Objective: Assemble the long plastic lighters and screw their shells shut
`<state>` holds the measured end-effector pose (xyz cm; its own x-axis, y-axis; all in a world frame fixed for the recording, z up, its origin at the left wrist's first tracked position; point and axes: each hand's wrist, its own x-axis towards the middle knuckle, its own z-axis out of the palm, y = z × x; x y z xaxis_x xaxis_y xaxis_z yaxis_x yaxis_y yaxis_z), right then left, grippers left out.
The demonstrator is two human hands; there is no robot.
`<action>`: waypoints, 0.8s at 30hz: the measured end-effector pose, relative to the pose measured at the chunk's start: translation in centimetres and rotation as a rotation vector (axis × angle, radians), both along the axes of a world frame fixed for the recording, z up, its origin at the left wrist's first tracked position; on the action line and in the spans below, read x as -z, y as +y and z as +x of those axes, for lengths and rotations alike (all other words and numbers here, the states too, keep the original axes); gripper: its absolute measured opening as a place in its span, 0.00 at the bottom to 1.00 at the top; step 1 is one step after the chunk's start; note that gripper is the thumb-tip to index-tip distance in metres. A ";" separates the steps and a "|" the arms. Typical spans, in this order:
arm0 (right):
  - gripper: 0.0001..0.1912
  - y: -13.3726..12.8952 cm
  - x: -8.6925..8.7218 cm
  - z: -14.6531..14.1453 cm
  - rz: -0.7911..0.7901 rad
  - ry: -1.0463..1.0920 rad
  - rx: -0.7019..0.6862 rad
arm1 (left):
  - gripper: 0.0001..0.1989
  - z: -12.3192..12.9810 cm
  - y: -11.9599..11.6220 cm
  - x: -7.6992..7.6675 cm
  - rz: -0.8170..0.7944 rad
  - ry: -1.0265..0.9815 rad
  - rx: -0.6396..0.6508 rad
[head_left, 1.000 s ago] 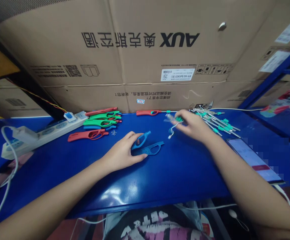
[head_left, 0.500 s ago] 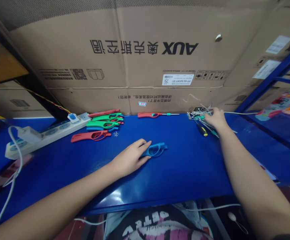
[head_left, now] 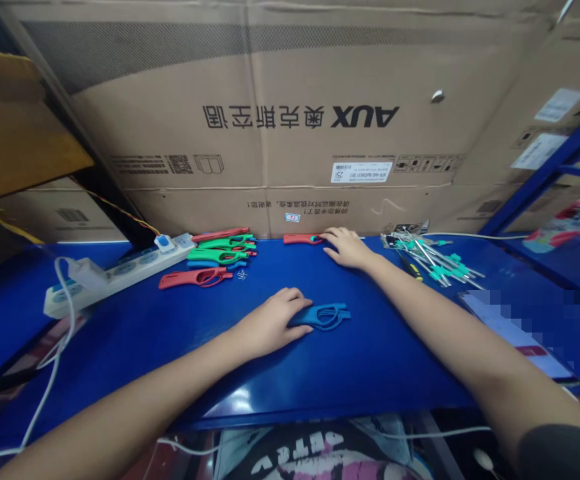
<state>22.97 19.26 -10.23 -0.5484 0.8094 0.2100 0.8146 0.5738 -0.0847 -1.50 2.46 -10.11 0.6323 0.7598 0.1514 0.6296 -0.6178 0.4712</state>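
My left hand [head_left: 275, 325] is closed around the rear of a blue lighter casing [head_left: 327, 315] lying on the blue tabletop [head_left: 250, 387]. Farther back, my right hand [head_left: 346, 248] reaches over the right part of a red lighter [head_left: 297, 239] by the cardboard, covering its metal tube; whether the fingers grip it cannot be made out. Metal rods with green parts and thin wires [head_left: 437, 260] lie in a pile to the right of that hand. A yellow and black screwdriver [head_left: 412, 268] is partly under them.
Red, green and blue lighter casings [head_left: 220, 257] are piled at the back left, with small pins [head_left: 242, 275] beside them. A white power strip [head_left: 120, 273] with cables lies farther left. A tablet-like flat object [head_left: 517, 337] is at the right. Large cardboard [head_left: 280, 153] stands behind.
My right hand has moved left from the pile of rods to the red lighter at the back. My left hand stays on the blue casing. The camera view has shifted slightly.
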 end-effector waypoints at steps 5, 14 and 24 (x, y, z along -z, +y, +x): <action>0.11 -0.4 -0.3 -2.3 -0.050 0.016 -0.052 | 0.15 -2.8 0.0 -3.2 -0.114 0.211 0.030; 0.06 -9.2 -2.3 -1.1 -0.352 0.020 -0.390 | 0.18 -13.6 3.8 -9.3 -0.041 0.308 -0.313; 0.23 -12.5 -2.4 -1.7 -0.481 0.111 -0.315 | 0.24 -16.7 12.5 -7.9 0.110 0.415 -0.379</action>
<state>21.29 6.80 -7.79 -0.7735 0.6298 -0.0706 0.5826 0.6628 -0.4705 -18.20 14.93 -2.17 0.3423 0.9387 0.0397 0.9351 -0.3445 0.0829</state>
